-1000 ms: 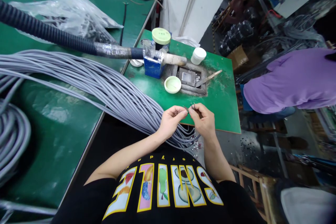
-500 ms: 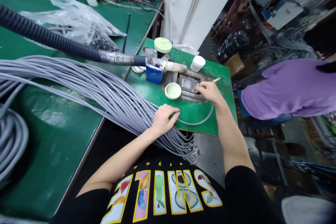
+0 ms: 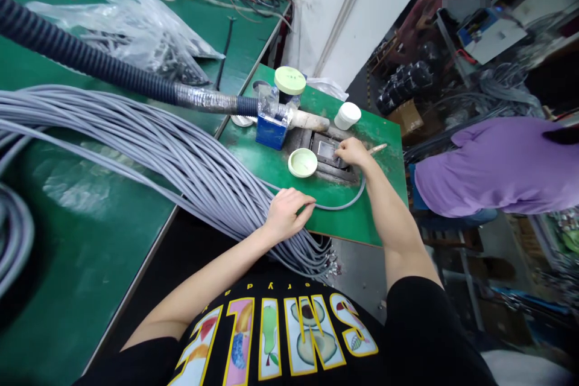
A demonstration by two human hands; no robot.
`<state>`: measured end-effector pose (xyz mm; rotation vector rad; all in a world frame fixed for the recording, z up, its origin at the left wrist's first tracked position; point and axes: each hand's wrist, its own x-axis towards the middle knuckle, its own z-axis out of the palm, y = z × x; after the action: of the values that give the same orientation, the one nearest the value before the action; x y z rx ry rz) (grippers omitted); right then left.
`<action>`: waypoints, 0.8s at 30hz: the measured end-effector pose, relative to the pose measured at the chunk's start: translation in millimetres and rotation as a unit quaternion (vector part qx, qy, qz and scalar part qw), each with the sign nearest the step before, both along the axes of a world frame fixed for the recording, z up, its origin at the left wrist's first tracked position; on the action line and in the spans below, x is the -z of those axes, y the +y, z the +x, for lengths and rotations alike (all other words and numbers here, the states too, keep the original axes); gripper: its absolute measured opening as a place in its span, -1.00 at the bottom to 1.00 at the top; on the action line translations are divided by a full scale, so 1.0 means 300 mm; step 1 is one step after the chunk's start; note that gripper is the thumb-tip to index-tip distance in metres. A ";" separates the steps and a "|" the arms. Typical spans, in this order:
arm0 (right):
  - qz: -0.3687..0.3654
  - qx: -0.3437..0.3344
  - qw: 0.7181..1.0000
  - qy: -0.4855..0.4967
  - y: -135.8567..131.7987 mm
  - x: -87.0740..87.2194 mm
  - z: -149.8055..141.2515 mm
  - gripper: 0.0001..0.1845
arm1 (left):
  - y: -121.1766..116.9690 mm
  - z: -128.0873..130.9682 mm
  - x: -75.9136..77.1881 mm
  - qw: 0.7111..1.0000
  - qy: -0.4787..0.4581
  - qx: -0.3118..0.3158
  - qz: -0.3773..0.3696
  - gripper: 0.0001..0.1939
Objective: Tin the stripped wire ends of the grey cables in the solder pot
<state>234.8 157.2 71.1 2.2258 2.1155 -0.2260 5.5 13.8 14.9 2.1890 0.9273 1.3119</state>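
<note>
My right hand is stretched out to the small metal pot set into the green bench. Its fingers are pinched on the end of one grey cable, which curves back across the bench toward me. My left hand rests on the thick bundle of grey cables at the bench's near edge, fingers curled loosely over it. The bundle's stripped ends hang off the edge below.
A black corrugated hose runs from the left to a blue block beside the pot. A pale green dish, a green-lidded jar and a white jar stand around it. A person in purple bends at the right.
A second ago both hands pinched a cable end close to my body. My right hand has carried it out to the pot; my left has dropped onto the bundle.
</note>
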 end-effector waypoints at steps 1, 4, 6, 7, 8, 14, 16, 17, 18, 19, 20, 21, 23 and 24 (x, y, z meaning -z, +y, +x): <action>-0.003 0.001 1.000 -0.004 0.006 0.003 -0.001 -0.82 | 0.000 0.000 0.001 1.000 -0.003 0.002 -0.006 -0.87; -0.010 0.002 1.000 -0.017 0.020 0.008 -0.007 -0.82 | 0.001 0.001 0.001 1.000 -0.020 0.008 -0.020 -0.88; -0.014 0.000 1.000 -0.025 0.028 0.010 -0.011 -0.81 | 0.001 0.001 -0.001 0.999 -0.030 0.010 -0.026 -0.89; -0.015 -0.001 0.999 -0.029 0.032 0.012 -0.013 -0.81 | 0.002 0.001 -0.003 0.999 -0.032 0.009 -0.026 -0.89; -0.015 -0.002 0.999 -0.032 0.036 0.014 -0.014 -0.80 | 0.002 0.001 -0.005 0.999 -0.031 0.009 -0.025 -0.89; -0.019 0.002 0.999 -0.045 0.051 0.023 -0.023 -0.78 | 0.003 0.000 -0.004 1.000 -0.022 0.005 -0.008 -0.89; -0.019 0.004 0.999 -0.047 0.052 0.022 -0.026 -0.78 | 0.003 0.000 -0.002 1.000 -0.019 0.005 -0.013 -0.88; -0.020 0.004 0.999 -0.048 0.051 0.021 -0.028 -0.79 | 0.003 -0.001 -0.001 1.000 -0.016 0.005 -0.017 -0.88; -0.021 0.004 0.999 -0.049 0.051 0.020 -0.030 -0.79 | 0.003 -0.001 0.000 1.000 -0.015 0.005 -0.019 -0.88; -0.021 0.003 0.999 -0.049 0.050 0.019 -0.031 -0.79 | 0.004 -0.001 0.001 1.000 -0.015 0.005 -0.019 -0.88; -0.022 0.003 0.999 -0.049 0.051 0.019 -0.032 -0.80 | 0.004 -0.001 0.001 1.000 -0.016 0.005 -0.017 -0.88; -0.022 0.002 0.999 -0.049 0.051 0.017 -0.033 -0.80 | 0.004 -0.002 0.001 1.000 -0.018 0.006 -0.016 -0.88; -0.021 0.000 0.999 -0.048 0.052 0.013 -0.035 -0.81 | 0.004 -0.002 0.003 1.000 -0.020 0.007 -0.016 -0.88; -0.020 0.001 0.999 -0.047 0.050 0.007 -0.035 -0.82 | 0.004 -0.002 0.003 1.000 -0.020 0.007 -0.018 -0.88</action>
<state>224.4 172.1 68.9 2.1728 2.0429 -0.1584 4.8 14.9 13.9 2.1308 0.9112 1.3185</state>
